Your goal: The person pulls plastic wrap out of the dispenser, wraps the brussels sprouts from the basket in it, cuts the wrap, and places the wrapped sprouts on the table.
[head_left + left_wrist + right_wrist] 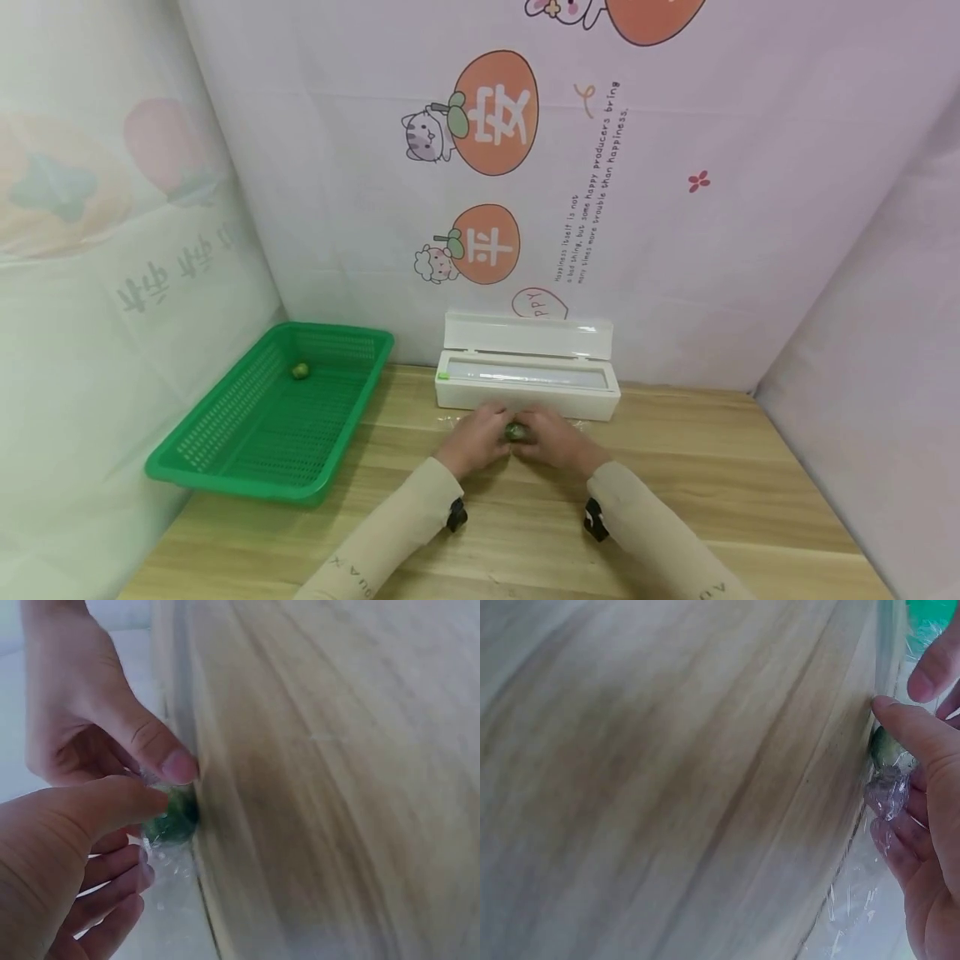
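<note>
A small round green fruit [515,432] lies between both hands, just in front of a white cling film dispenser [527,402]. My left hand [477,439] pinches it from the left, its thumb over the fruit in the left wrist view. From the other side my right hand [557,439] has its thumb and curled fingers round it. Clear cling film [889,796] wraps the fruit and is bunched up beside it against the right fingers. Loose film also spreads on the table under the hands. The fruit's exact kind is hidden by fingers and film.
The dispenser's lid [528,335] stands raised against the back curtain. To the left is a green plastic basket [288,437] with another small green fruit [300,371] in it. The wooden table [697,467] is bounded by printed white curtains at the back and sides.
</note>
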{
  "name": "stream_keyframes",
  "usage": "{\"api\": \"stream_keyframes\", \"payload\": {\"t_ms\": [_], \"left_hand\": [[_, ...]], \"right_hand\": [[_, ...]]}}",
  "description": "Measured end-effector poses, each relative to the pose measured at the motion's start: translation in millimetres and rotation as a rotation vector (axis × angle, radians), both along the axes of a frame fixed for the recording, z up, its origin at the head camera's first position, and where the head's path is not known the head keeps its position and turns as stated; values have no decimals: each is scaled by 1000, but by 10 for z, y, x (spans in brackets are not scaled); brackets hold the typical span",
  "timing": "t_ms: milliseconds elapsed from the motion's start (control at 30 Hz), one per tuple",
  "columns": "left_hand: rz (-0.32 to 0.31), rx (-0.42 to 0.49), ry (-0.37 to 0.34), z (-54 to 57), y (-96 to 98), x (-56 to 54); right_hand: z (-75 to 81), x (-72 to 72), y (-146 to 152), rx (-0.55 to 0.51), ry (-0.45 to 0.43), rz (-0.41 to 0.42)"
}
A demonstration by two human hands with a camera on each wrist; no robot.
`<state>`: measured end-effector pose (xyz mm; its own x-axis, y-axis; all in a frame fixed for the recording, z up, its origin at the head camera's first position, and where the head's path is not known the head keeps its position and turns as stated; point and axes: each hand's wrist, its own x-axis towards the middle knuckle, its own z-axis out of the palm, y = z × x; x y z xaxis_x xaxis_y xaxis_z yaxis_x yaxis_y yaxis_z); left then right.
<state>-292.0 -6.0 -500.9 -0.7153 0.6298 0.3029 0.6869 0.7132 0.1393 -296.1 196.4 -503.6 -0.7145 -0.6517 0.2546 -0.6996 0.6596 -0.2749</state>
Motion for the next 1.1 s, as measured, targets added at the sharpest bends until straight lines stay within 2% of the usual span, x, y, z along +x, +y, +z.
{"api": "stream_keyframes", "payload": {"t_ms": [167, 400, 567, 700, 800, 933, 1033, 1100], "left_hand": [[-9, 0, 35, -29, 74, -40], [39, -30, 60, -68, 158, -142], [60, -17, 26, -77, 175, -210], [57, -36, 1, -56, 118, -221], [33, -34, -14, -5, 54, -177], [-9, -19, -16, 101, -37, -66], [-37, -6, 12, 186, -123, 35], [-50, -6, 41, 244, -187, 103]], "right_hand": [[32, 17, 114, -20, 22, -9], [238, 96, 308, -19, -42, -80], [354, 135, 471, 19, -33, -95], [417, 150, 592, 37, -45, -118], [485, 173, 677, 39, -73, -139], [576, 205, 769, 26, -113, -159], [625, 231, 816, 8, -141, -157], [652, 248, 839, -19, -199, -167]]}}
